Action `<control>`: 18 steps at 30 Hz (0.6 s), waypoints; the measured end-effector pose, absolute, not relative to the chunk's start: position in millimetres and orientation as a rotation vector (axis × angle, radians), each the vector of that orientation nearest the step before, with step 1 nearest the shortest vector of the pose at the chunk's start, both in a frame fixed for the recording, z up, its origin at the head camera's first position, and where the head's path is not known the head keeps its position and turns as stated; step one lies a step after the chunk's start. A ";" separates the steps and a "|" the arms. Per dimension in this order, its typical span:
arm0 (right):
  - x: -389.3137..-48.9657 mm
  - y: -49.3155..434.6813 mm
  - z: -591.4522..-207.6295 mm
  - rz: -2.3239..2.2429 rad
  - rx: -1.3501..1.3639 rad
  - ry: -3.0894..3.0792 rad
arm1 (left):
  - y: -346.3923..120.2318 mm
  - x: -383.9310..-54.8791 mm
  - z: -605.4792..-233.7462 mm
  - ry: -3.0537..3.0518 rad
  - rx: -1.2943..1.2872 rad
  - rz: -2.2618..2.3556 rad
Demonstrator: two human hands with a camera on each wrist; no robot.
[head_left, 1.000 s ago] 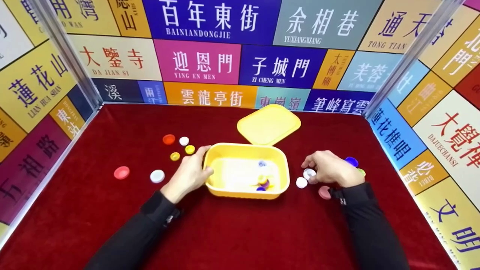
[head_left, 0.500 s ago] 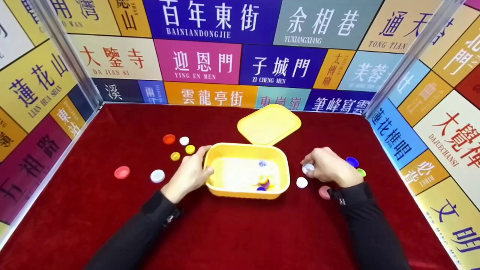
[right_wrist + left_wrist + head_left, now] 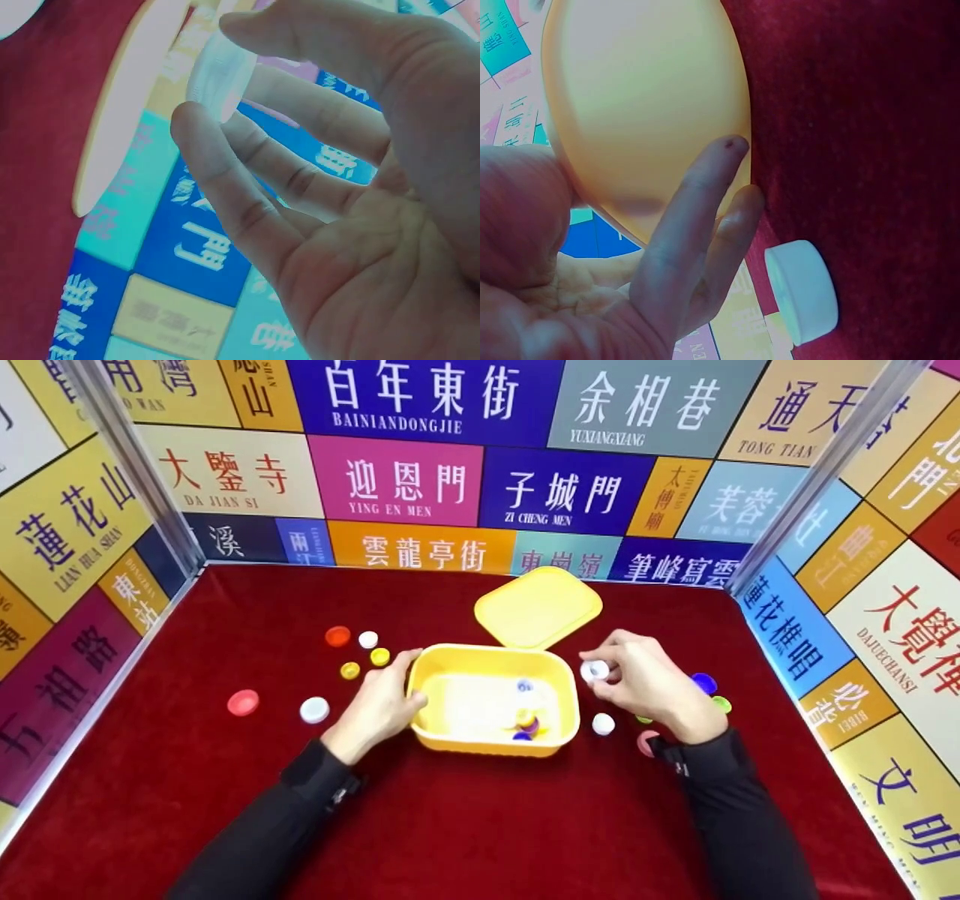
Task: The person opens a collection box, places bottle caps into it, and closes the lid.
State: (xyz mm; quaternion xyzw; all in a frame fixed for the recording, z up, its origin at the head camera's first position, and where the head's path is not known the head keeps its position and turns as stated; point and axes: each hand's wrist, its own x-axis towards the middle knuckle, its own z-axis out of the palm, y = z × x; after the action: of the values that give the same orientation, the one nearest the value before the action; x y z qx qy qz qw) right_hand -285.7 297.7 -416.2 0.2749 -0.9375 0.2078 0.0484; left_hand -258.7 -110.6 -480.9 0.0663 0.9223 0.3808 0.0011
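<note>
A yellow plastic box stands on the dark red cloth, with several small bottle caps inside, among them a yellow cap and a grey-blue one. My left hand grips its left end, thumb over the rim and fingers along the outer wall. Right of the box, my right hand pinches a whitish bottle cap between thumb and fingertips. In the right wrist view this cap looks translucent, with a ridged side. A white cap lies below that hand.
Behind the box lies its yellow lid. Loose caps are scattered on the left, including a red one, a pink-red one and a white one. Blue, green and pink caps lie around the right wrist.
My right hand has taken hold of the whitish cap, lifted it and carried it leftward and away from me, closer to the box. The left hand and box have stayed put.
</note>
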 end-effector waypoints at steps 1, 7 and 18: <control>-283.8 294.1 -414.3 0.639 0.861 -2.838 | -110.7 -258.7 -481.0 2.895 0.210 1.198; -274.8 271.9 -409.8 0.639 1.001 -2.744 | -111.5 -257.9 -481.0 2.896 0.207 1.196; -262.9 222.9 -427.0 0.584 1.293 -2.688 | -110.5 -258.2 -480.2 2.893 0.208 1.188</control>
State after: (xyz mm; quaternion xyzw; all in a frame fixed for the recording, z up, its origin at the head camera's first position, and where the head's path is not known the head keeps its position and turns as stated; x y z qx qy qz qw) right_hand -262.9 222.9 -427.0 0.4247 -0.8833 0.1919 0.0510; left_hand -258.2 -110.5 -480.2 0.0664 0.9230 0.3789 0.0038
